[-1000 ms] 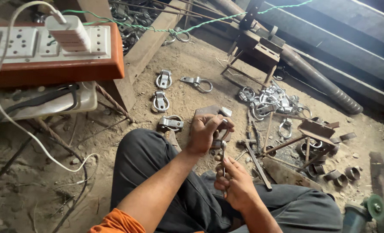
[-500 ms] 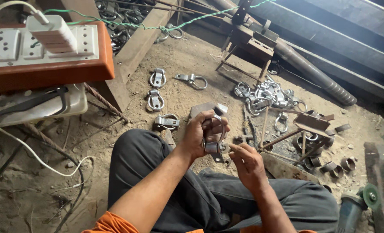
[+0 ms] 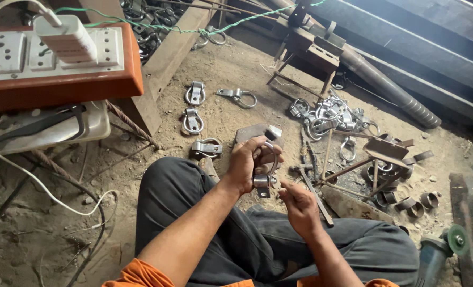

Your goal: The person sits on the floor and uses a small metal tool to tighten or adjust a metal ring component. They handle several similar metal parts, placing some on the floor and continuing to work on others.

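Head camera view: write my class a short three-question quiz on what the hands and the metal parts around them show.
1. True or false: the left hand grips a metal ring clamp.
2. Which lies on the sandy ground beyond the hands? A) a heap of ring clamps B) a stack of plates C) a coil of hose
3. What is plugged into the socket board at upper left?

Key
1. True; the right hand is at the clamp's lower end.
2. A
3. A white adapter with a white cable.
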